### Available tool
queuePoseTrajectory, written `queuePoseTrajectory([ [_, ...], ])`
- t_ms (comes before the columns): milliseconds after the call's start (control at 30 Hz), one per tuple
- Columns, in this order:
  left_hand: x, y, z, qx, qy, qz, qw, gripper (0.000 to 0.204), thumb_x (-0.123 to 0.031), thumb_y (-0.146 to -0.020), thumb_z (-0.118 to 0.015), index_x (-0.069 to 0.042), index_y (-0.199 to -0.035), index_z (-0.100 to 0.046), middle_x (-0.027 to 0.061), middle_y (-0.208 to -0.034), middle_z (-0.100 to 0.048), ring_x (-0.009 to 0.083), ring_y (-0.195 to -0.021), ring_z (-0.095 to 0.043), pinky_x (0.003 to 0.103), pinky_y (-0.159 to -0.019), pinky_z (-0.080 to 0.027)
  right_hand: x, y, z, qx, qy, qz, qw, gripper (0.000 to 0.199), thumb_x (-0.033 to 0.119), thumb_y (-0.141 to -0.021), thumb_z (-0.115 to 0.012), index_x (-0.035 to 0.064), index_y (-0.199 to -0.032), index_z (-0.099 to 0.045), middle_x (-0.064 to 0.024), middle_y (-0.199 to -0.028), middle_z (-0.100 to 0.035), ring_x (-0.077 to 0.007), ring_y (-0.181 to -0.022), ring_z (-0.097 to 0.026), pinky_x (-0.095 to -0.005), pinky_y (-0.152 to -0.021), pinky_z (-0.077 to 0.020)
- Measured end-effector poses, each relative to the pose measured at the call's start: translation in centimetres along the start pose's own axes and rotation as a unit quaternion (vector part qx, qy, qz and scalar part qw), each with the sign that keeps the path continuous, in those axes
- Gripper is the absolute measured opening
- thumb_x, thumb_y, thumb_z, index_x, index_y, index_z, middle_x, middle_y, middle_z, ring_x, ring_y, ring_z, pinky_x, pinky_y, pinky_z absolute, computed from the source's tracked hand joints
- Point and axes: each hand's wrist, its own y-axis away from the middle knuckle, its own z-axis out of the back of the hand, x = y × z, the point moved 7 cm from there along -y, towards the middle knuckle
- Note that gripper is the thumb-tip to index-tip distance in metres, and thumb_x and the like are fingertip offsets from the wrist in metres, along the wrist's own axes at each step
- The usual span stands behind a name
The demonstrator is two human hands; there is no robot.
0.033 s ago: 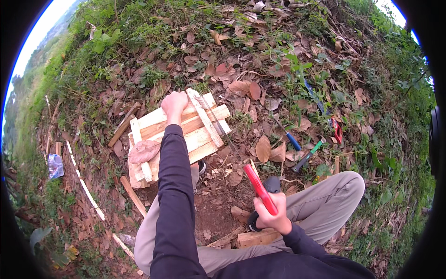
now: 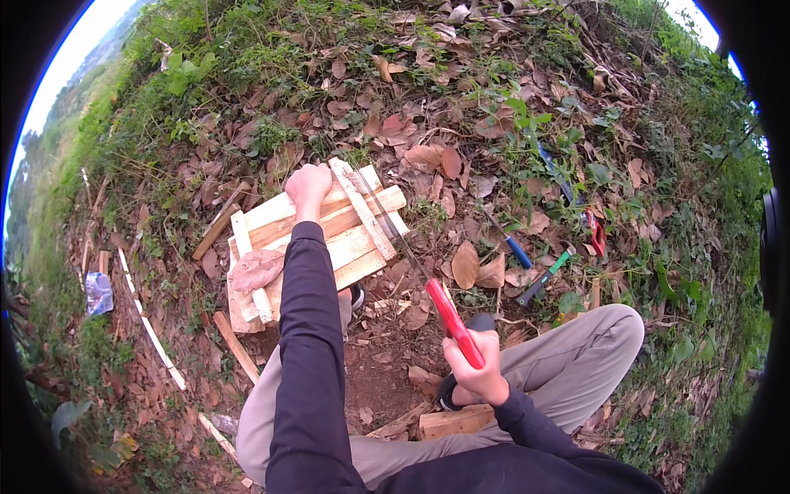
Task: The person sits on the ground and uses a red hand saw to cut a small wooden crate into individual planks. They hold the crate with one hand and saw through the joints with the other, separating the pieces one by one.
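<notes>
A small panel of pale wooden slats [image 2: 354, 243], joined by two crosspieces, lies in front of me. My left hand [image 2: 309, 189] is closed over its far edge, the fingertips hidden. In my right hand [image 2: 479, 366] is the red handle of a handsaw [image 2: 448, 311]. The saw's thin blade runs up and left across the slat ends, just right of the right crosspiece [image 2: 362, 206]. Whether the teeth are in the wood I cannot tell. A dry brown leaf [image 2: 257, 269] rests on the panel's left crosspiece.
To the right lie a blue-handled tool [image 2: 518, 252], a hammer with a green grip [image 2: 545, 280] and a red-handled tool with a long blue part [image 2: 596, 235]. A wood block [image 2: 455, 423] sits near my foot. Wood strips [image 2: 150, 321] and a plastic bag [image 2: 99, 294] are at left.
My right hand and the saw have moved slightly up and left, toward the panel. My left hand and the panel stay nearly in place.
</notes>
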Motion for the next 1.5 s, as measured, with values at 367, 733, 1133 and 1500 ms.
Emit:
queuePoseTrajectory([
  [367,-0.5,0.6,-0.1,0.015,0.01,-0.025,1.0,0.051,-0.039,-0.096,-0.044,-0.001,-0.108,-0.076,0.0227,-0.113,-0.072,0.038,-0.109,-0.069,0.046,-0.095,-0.052,0.6,7.2,2.4,0.021,0.08,0.1,0.992,0.019,0.001,-0.078,-0.067,0.0027,-0.062,-0.058,-0.0086,-0.049,-0.049,-0.0213,-0.038,-0.054,-0.034,-0.043,-0.0405],
  [733,0.1,-0.9,-0.6,-0.037,0.029,0.008,0.999,0.046,-0.035,-0.094,-0.046,-0.001,-0.103,-0.077,0.0234,-0.108,-0.073,0.0368,-0.105,-0.07,0.046,-0.09,-0.054,1.9,6.8,2.1,-0.035,0.062,0.136,0.988,0.024,0.001,-0.078,-0.068,0.0034,-0.059,-0.054,-0.0055,-0.046,-0.045,-0.0158,-0.039,-0.051,-0.0322,-0.043,-0.0402],
  [1133,5.0,-0.8,1.7,-0.108,0.158,-0.081,0.978,0.038,-0.03,-0.095,-0.05,-0.001,-0.108,-0.071,0.0203,-0.115,-0.07,0.0369,-0.112,-0.065,0.045,-0.095,-0.051,-1.5,-2.7,-3.7,0.005,-0.023,0.062,0.998,0.026,0.009,-0.087,-0.068,0.003,-0.065,-0.056,0.0038,-0.049,-0.044,-0.0052,-0.044,-0.04,-0.0291,-0.044,-0.0315],
  [1500,0.2,18.4,3.5,-0.108,-0.131,-0.222,0.96,0.073,-0.02,-0.08,-0.073,-0.003,-0.145,-0.045,0.0166,-0.144,-0.053,0.0317,-0.137,-0.048,0.049,-0.111,-0.041,1.7,-7.9,-5.0,-0.004,-0.057,0.087,0.995,0.032,0.016,-0.09,-0.069,0.0032,-0.065,-0.053,0.0017,-0.052,-0.045,-0.0047,-0.051,-0.039,-0.0315,-0.047,-0.0304],
])
